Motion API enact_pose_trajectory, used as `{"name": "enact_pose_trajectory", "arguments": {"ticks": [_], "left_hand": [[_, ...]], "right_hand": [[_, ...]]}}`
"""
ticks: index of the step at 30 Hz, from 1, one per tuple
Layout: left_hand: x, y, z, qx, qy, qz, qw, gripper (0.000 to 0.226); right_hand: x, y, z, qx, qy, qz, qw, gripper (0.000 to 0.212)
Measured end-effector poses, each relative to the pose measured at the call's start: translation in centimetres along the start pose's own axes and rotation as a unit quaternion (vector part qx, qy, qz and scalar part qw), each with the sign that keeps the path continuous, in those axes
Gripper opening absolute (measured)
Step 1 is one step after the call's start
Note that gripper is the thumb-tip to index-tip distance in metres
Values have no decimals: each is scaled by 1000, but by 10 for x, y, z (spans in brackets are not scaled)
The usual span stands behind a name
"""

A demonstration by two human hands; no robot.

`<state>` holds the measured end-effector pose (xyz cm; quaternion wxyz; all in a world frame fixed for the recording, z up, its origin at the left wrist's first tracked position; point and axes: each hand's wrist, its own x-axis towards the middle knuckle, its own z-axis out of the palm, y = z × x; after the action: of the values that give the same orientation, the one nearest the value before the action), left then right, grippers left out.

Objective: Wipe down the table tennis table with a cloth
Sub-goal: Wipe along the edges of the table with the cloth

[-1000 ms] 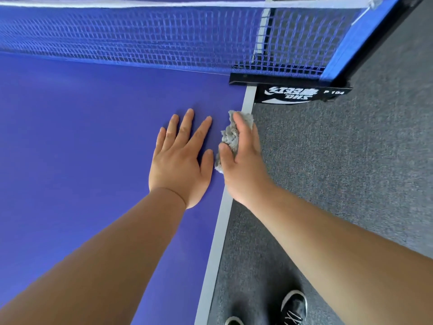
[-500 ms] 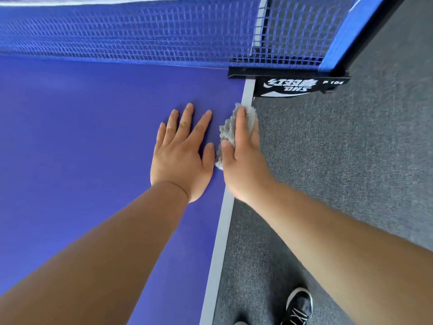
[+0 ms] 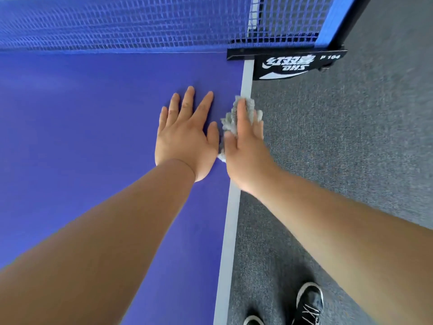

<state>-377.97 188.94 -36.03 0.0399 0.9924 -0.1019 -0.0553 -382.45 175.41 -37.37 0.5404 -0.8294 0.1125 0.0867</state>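
Cloth [image 3: 230, 121] first: the grey rag is bunched under my right hand [image 3: 246, 156], right on the white edge line [image 3: 230, 231] of the surface [image 3: 93, 137], with part of it spilling past the edge over the carpet [image 3: 351, 137]. My right fingers lie straight on top of it, pressing it down rather than curling round it. My left hand [image 3: 185, 139] is spread flat on the blue top just beside it, fingers straight and holding nothing, the thumb close to the rag.

Both hands are near the net [image 3: 140, 22] and a little short of the black net clamp [image 3: 288, 65], so I judge I am working the side strip at the corner by the net. How much is finished I cannot tell. The blue top shows no streaks, damp patches or dust to mark wiped from unwiped. The bit of edge between the rag and the clamp looks like the next stretch to cover. Almost nothing of the half beyond the net is in view, so I would count that as possibly left to do. My shoes [image 3: 309, 301] are on the carpet beside the edge.
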Motion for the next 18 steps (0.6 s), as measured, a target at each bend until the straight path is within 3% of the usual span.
{"name": "enact_pose_trajectory", "arguments": {"ticks": [4, 9, 13, 18], "left_hand": [[1, -3, 4, -1, 18, 2, 1000, 63], [-1, 2, -4, 9, -6, -3, 1000, 61], [-33, 4, -16, 7, -91, 17, 996, 59], [-166, -23, -2, 17, -86, 34, 996, 65]], "right_hand": [[32, -10, -6, 90, 33, -27, 995, 66], [-47, 7, 21, 220, -7, -40, 975, 71], [-114, 10, 31, 149, -20, 15, 989, 69], [-77, -13, 18, 82, -9, 2, 997, 61]]}}
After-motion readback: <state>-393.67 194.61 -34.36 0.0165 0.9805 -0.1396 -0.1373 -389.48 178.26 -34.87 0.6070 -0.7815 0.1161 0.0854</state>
